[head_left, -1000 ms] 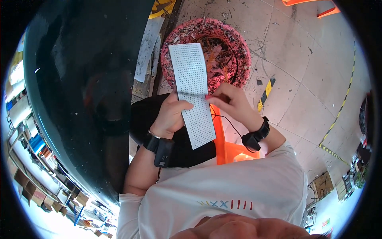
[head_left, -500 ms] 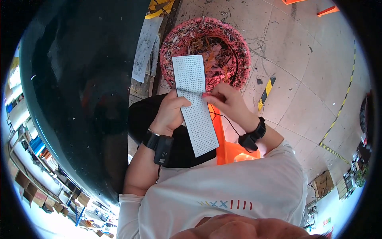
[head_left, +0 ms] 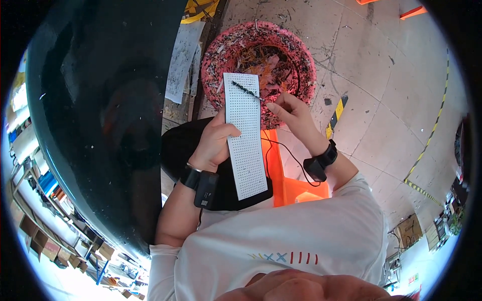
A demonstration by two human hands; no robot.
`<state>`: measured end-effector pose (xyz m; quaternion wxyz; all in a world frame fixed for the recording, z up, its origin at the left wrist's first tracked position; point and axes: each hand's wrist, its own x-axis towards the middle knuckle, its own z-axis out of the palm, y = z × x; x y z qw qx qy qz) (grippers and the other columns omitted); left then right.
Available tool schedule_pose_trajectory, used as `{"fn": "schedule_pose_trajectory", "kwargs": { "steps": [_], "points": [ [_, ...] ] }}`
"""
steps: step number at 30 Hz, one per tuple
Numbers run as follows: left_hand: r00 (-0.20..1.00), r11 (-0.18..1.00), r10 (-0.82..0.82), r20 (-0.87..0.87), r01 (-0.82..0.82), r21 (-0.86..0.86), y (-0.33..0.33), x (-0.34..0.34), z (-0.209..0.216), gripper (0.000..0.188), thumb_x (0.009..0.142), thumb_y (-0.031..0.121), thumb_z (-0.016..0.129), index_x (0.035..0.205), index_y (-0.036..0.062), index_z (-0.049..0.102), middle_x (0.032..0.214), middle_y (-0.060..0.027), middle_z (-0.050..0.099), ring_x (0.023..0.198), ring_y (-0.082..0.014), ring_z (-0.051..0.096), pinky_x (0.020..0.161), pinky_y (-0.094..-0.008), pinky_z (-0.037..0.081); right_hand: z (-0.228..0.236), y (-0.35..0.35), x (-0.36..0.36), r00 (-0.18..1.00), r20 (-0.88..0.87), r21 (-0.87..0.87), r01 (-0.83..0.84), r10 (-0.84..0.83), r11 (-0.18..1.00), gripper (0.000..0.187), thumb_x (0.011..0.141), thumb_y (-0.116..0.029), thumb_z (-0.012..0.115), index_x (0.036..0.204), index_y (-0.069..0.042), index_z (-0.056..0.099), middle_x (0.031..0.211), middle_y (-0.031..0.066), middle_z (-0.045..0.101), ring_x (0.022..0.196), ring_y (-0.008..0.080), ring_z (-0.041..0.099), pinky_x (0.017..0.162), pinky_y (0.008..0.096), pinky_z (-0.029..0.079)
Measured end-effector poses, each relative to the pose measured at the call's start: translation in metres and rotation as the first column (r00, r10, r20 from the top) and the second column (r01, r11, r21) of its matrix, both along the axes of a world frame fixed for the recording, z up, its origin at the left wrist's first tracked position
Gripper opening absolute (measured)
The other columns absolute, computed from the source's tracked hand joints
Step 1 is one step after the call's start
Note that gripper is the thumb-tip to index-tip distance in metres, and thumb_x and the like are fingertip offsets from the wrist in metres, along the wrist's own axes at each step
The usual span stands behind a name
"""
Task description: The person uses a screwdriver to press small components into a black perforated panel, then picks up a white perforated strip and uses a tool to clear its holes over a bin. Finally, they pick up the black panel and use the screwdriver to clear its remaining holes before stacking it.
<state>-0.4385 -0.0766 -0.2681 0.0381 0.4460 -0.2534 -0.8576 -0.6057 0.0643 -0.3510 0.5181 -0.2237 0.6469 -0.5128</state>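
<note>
My left hand [head_left: 217, 140] is closed on the left edge of a long white panel [head_left: 244, 165], thumb on its face. Rows of small dark marks cover the panel; whether they are holes or print is unclear. In my right hand [head_left: 294, 115], thumb and forefinger pinch the end of a thin, dark, bristly rod [head_left: 244, 90] that looks like a narrow wire brush. The rod lies slantwise across the panel's upper part; whether it touches the surface I cannot tell. The panel's far end overlaps the view of a pink basin [head_left: 211, 55].
Dark scraps coat the basin's rim and fill its inside. A large dark green surface [head_left: 100, 115] takes up the left side. Below the panel is an orange stool [head_left: 283, 188], with a black cable [head_left: 291, 154] near my right wrist. Striped tape [head_left: 337, 118] marks the tiled floor.
The dark rod now shows stretched over the panel's upper part, and my right hand has shifted up and slightly right. The panel has turned a little more upright in my left hand.
</note>
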Motion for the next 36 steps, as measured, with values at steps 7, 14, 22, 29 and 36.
{"fn": "schedule_pose_trajectory", "kwargs": {
  "steps": [7,14,22,29,36],
  "points": [
    [0.996,0.995,0.042,0.078,-0.049,0.087,-0.004,0.006,-0.012,0.06,0.077,-0.011,0.045,0.137,-0.0015,0.045,0.123,-0.0163,0.059,0.112,-0.0288,0.061,0.099,-0.0409,0.049,0.012,0.004,0.018,0.995,-0.036,-0.102,-0.099,0.096,0.99,0.025,0.094,-0.022,0.07,0.083,-0.004,0.057,0.071,-0.0028,0.05,0.066,0.0056,0.045,0.055,0.0253,0.036],
    [0.998,0.998,0.038,0.055,-0.041,0.054,0.0,0.003,-0.002,0.06,0.078,-0.012,0.045,0.137,-0.0021,0.045,0.123,-0.017,0.06,0.112,-0.0293,0.061,0.098,-0.0413,0.05,0.013,0.002,0.006,0.998,-0.014,0.0,0.066,-0.066,0.998,0.027,0.095,-0.024,0.069,0.083,-0.003,0.058,0.068,-0.0031,0.049,0.063,0.0069,0.045,0.054,0.0255,0.035],
    [1.0,0.996,0.006,0.021,-0.008,0.088,-0.004,0.007,-0.008,0.06,0.078,-0.014,0.045,0.137,-0.0017,0.045,0.123,-0.0175,0.059,0.112,-0.0295,0.061,0.097,-0.0415,0.051,0.025,0.006,0.018,0.976,-0.112,-0.12,-0.199,0.186,0.973,0.03,0.093,-0.026,0.069,0.082,0.0,0.059,0.066,0.0069,0.051,0.064,0.0108,0.049,0.058,0.0295,0.041],
    [0.998,0.994,0.056,0.008,-0.057,0.088,0.0,0.002,-0.003,0.057,0.079,-0.014,0.047,0.134,-0.0022,0.048,0.121,-0.0178,0.061,0.109,-0.0306,0.063,0.096,-0.0428,0.052,0.026,0.006,0.018,0.97,-0.181,-0.217,-0.202,0.164,0.955,0.026,0.094,-0.02,0.07,0.08,-0.002,0.059,0.067,0.0023,0.048,0.063,0.0103,0.047,0.056,0.0286,0.037],
    [0.999,0.995,0.051,0.004,-0.051,0.085,-0.001,0.0,-0.001,0.057,0.079,-0.015,0.046,0.135,-0.0019,0.048,0.122,-0.0177,0.061,0.11,-0.0305,0.063,0.097,-0.0429,0.051,0.022,0.007,0.014,0.981,-0.15,-0.129,-0.143,0.123,0.981,0.025,0.093,-0.02,0.071,0.08,-0.003,0.057,0.069,0.0015,0.051,0.065,0.0088,0.048,0.056,0.0281,0.038]
  ]
}}
